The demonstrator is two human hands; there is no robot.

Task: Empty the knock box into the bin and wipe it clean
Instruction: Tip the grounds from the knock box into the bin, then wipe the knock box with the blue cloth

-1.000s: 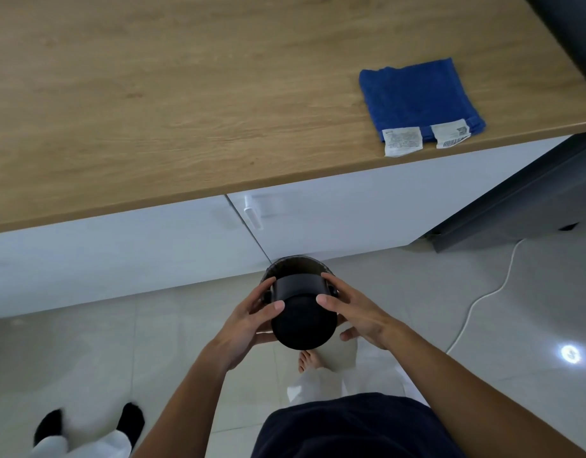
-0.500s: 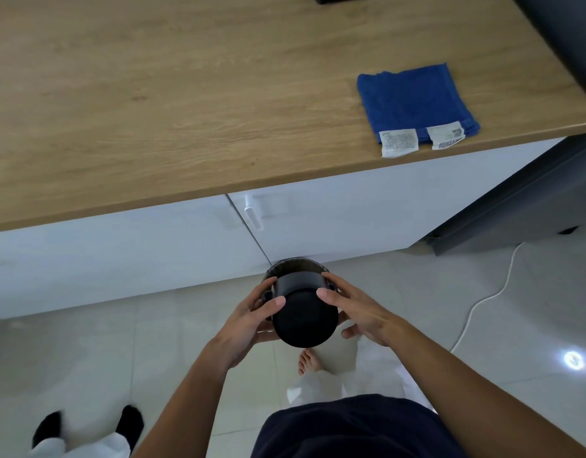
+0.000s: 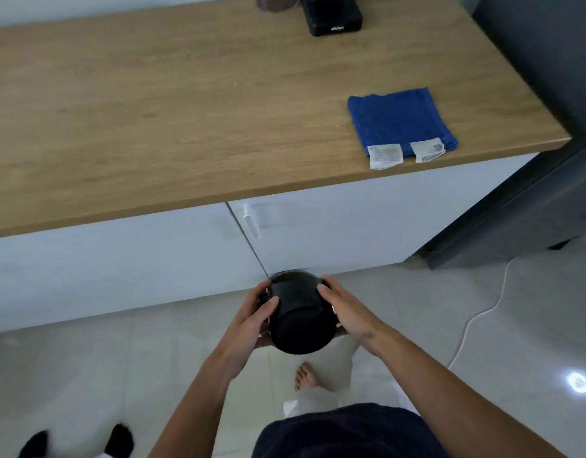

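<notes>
the black knock box point(image 3: 298, 314) hangs over the pale tiled floor point(image 3: 450, 325), just out from the white cabinet fronts point(image 3: 119, 259) and below the counter point(image 3: 152, 110) edge, tipped with its base toward the camera. left hand point(image 3: 248, 320) and right hand point(image 3: 349, 309) clasp its sides, fingers point(image 3: 331, 294) wrapped round it. a folded blue cloth point(image 3: 397, 122) lies near the counter's front right edge.

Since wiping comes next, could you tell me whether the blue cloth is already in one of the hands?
No, the blue cloth lies folded on the wooden counter, while both hands hold the knock box.
</notes>
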